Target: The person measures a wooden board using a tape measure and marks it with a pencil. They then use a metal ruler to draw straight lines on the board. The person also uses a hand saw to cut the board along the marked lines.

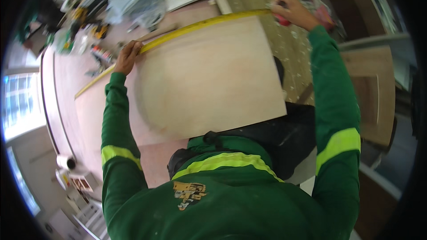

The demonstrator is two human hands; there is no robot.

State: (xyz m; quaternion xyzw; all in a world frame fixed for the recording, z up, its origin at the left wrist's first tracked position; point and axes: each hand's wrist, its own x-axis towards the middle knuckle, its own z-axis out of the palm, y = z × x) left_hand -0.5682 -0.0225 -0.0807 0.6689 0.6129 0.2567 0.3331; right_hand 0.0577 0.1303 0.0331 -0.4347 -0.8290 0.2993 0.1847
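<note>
Hands (127,58) (296,12) hold yellow tape measure (209,22), its markings (240,15) illegible.

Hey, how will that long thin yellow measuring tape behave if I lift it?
The long thin yellow measuring tape is probably light, being such a narrow strip. It looks thin, so it will likely flex. Its far end, running on past the left hand, might sag or swing, since no hand supports it there.
</note>
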